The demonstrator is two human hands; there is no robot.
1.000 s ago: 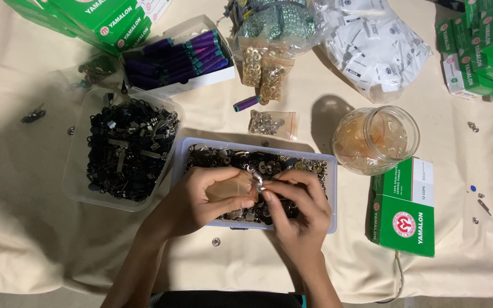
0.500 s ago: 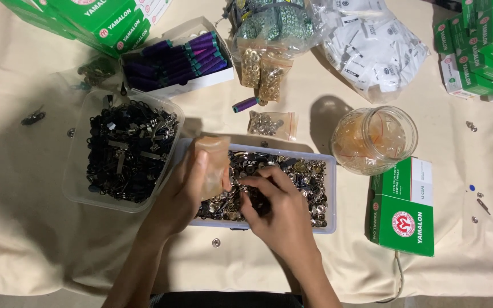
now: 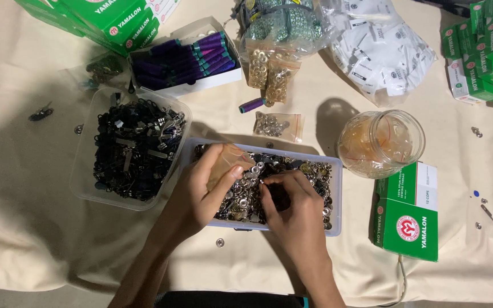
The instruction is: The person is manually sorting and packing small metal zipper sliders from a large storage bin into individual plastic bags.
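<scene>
Left hand holds a small clear plastic bag pinched between thumb and fingers, over the left end of the shallow clear tray of mixed metal snap buttons. The bag's long axis runs diagonally, lower-left to upper-right, with its free end pointing up-right toward the tray's back wall; which end is the mouth, cannot tell. Right hand is curled down into the buttons at the tray's middle, fingertips pinched narrow among the pieces; whether it grips 1, cannot tell. Tray sits on the cream cloth-covered surface, long axis left to right, right in front of the person. Just left of it, touching or nearly so, a square clear tub of dark zipper pulls. Behind the tray lies another small bag of silver snaps and 1 loose purple thread spool. An open box of purple spools is further back. A glass jar stands right of the tray, with a green box just below it. A few loose snaps lie on the cloth near the tray's front edge.
</scene>
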